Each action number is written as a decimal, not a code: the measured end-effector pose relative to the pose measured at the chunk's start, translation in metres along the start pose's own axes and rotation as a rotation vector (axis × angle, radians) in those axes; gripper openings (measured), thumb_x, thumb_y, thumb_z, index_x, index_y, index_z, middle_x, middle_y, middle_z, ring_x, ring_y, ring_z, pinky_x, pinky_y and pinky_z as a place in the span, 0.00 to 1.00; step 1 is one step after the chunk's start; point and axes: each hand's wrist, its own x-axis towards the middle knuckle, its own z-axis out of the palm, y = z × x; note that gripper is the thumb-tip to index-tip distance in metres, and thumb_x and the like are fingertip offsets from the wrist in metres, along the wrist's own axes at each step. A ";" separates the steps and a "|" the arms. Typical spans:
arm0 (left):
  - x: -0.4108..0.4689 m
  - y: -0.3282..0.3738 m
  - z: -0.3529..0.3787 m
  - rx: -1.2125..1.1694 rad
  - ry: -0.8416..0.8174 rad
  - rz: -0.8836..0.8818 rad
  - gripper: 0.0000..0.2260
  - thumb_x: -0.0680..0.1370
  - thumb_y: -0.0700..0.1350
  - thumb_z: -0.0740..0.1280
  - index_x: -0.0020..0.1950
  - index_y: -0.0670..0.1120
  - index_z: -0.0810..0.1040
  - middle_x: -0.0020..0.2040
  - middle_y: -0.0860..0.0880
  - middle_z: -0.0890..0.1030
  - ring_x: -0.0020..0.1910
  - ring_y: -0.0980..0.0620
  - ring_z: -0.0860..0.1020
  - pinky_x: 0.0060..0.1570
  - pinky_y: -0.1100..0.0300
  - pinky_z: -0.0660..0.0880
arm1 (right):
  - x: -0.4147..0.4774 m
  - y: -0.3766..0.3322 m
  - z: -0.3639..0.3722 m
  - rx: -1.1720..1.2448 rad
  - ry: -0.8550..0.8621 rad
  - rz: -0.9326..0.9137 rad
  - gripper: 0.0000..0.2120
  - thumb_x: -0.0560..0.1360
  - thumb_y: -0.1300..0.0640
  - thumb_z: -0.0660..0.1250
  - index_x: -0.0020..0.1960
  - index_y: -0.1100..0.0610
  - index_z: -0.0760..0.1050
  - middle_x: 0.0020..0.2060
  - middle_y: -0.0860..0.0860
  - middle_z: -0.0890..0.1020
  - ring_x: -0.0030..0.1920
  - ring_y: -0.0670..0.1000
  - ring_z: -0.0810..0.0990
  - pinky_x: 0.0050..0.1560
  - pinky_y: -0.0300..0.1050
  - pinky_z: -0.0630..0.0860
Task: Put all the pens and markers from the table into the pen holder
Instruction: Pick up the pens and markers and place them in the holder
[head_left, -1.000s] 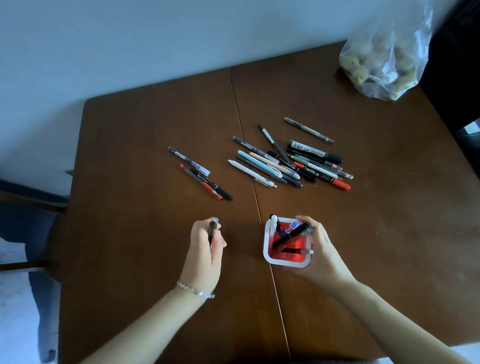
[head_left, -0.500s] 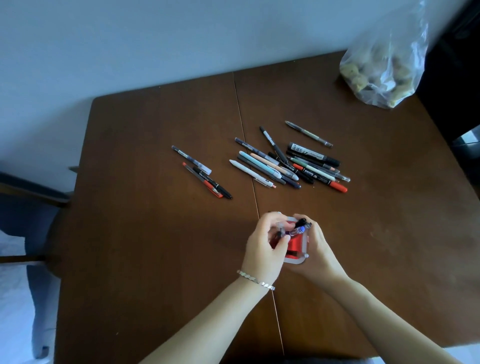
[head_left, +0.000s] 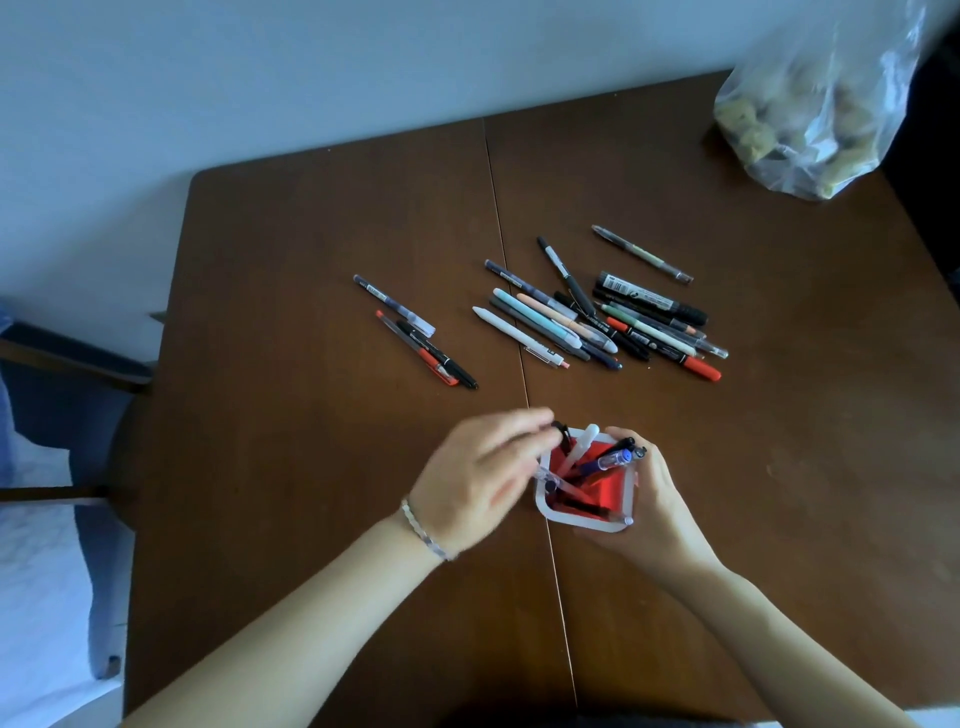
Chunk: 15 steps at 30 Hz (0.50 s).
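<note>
A red pen holder with a white rim (head_left: 586, 523) stands on the brown table (head_left: 311, 467) near its front edge, with several pens inside. My right hand (head_left: 657, 499) wraps around its right side and holds it. My left hand (head_left: 483, 478), blurred, is at the holder's left corner, fingertips pinched on the top of a black pen (head_left: 561, 432) that stands in the holder. A pile of pens and markers (head_left: 602, 317) lies behind the holder. Three more pens (head_left: 415, 332) lie to the pile's left.
A clear plastic bag with lumpy contents (head_left: 810, 104) sits at the table's far right corner. A chair with a blue seat (head_left: 57, 384) stands off the left edge. A seam (head_left: 511, 322) runs down the tabletop's middle. A pale wall is behind.
My left hand carried a dark pen from the table's left over to the holder and lowered it in. My right hand stayed on the holder.
</note>
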 end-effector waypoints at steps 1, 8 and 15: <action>0.005 -0.013 -0.007 0.030 0.032 -0.082 0.12 0.77 0.39 0.58 0.60 0.43 0.73 0.59 0.45 0.76 0.57 0.51 0.73 0.60 0.60 0.69 | 0.000 0.000 0.000 -0.004 0.004 -0.005 0.45 0.55 0.58 0.82 0.66 0.59 0.63 0.59 0.47 0.68 0.52 0.42 0.73 0.52 0.26 0.67; 0.040 -0.116 -0.026 0.390 -0.395 -0.485 0.24 0.75 0.29 0.59 0.69 0.45 0.65 0.71 0.46 0.68 0.70 0.47 0.66 0.68 0.52 0.63 | 0.001 -0.003 -0.001 -0.012 -0.021 -0.007 0.45 0.54 0.58 0.82 0.64 0.56 0.62 0.56 0.38 0.67 0.52 0.35 0.72 0.49 0.15 0.65; 0.035 -0.117 -0.009 0.605 -0.718 -0.501 0.11 0.77 0.36 0.59 0.60 0.42 0.71 0.58 0.43 0.74 0.56 0.45 0.72 0.53 0.53 0.71 | 0.001 -0.002 0.000 0.017 -0.011 0.000 0.45 0.54 0.58 0.82 0.62 0.49 0.58 0.55 0.34 0.64 0.57 0.23 0.64 0.50 0.15 0.65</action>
